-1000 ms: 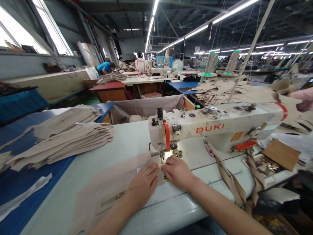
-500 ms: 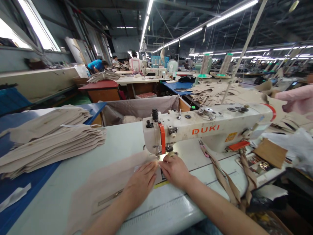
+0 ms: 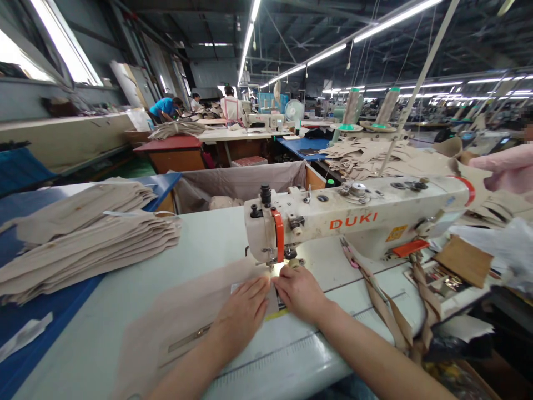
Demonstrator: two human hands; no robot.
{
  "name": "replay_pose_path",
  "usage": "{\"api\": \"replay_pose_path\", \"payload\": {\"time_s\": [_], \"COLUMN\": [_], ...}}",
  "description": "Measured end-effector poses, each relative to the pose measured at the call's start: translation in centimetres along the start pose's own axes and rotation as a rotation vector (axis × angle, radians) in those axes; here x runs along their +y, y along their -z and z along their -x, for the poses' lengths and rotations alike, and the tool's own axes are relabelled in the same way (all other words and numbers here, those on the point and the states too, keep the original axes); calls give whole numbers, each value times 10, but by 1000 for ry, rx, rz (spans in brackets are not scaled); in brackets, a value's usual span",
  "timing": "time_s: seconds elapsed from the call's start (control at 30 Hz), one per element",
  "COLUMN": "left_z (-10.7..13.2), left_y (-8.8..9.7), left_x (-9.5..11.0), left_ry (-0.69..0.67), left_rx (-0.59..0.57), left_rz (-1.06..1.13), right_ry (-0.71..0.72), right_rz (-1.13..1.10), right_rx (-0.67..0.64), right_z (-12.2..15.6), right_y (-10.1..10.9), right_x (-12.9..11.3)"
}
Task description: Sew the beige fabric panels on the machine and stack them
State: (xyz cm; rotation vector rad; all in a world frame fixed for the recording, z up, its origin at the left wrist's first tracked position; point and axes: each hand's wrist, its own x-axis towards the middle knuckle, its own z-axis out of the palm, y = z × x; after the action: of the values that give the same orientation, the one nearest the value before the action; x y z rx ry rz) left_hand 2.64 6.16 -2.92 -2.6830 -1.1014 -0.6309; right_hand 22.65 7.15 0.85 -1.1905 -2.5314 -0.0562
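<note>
A beige fabric piece (image 3: 187, 316) with a zipper strip (image 3: 189, 339) lies flat on the pale sewing table (image 3: 291, 355), its far end under the needle of the white DUKI sewing machine (image 3: 353, 219). My left hand (image 3: 244, 314) rests flat on the fabric with its fingers stretched toward the presser foot. My right hand (image 3: 300, 291) sits just right of it, fingers curled down and pressing the fabric edge right below the needle. The fingertips of both hands nearly touch.
A tall stack of beige cut pieces (image 3: 83, 233) lies at the left on a blue surface. A cloth-lined bin (image 3: 245, 183) stands behind the table. Fabric strips (image 3: 391, 311) hang at the right by brown card (image 3: 464, 261). A pink-sleeved person (image 3: 506, 166) is far right; workers sit beyond.
Both hands have stayed on the fabric at the needle, edging slightly toward it. The camera has shifted a little, mostly in the first half second.
</note>
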Motion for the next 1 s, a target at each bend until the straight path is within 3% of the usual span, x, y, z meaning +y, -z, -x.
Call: {"api": "replay_pose_path", "payload": {"time_s": [0.5, 1.0], "left_z": [-12, -15], "left_y": [-4, -1], "left_x": [-8, -9], "left_ry": [-1, 9], "left_rx": [48, 11], "left_rz": [59, 65], "right_ry": [-29, -9], "right_rz": [32, 53], "right_rx": [-25, -32], "right_z": [-5, -4], "right_y": [1, 1], "right_x": [2, 1]}}
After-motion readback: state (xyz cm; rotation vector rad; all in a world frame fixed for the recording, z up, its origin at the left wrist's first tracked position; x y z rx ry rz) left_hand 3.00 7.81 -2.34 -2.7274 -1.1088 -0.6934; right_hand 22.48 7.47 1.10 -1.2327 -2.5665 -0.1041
